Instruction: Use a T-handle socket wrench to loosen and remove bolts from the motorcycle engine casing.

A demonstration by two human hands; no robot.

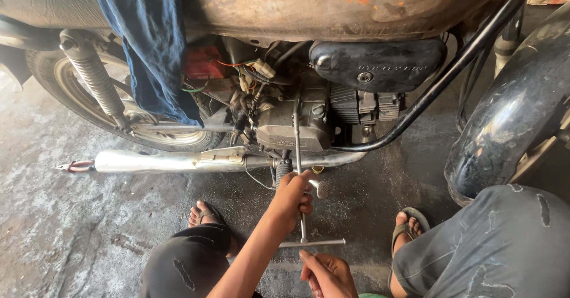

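On the far left, a red-handled pair of pliers (74,166) lies on the stained concrete floor (65,232), just beside the tail of the long chrome exhaust pipe (172,161) of the old motorcycle. Above it a blue cloth (151,42) hangs from the dusty seat over the spoked rear wheel (77,90) and its coil shock absorber (95,75).

Toward the middle, the person squats with sandalled feet on either side of the tool. The left hand (292,197) is clenched around the upper shaft of a slim steel T-handle wrench (301,215), just below the grey engine case (291,125). The right hand (326,274) sits at the lower end, thumb and fingertips resting on the crossbar, loosely curled; how firmly it pinches cannot be told.

The wrench looks rigid and fairly light, bare metal that is probably greasy and slippery here, so it seems best held as shown: one hand steadying the shaft, the other working the crossbar, where leverage is greatest. Its long axis runs almost straight up the frame, working end pointing away from the person into the engine's underside, crossbar lying level across it, nearest the person. The tip is hidden among the engine parts.

Further right stand the black side cover (377,65), a black frame tube (451,72) and a second machine's glossy black mudguard (510,114).
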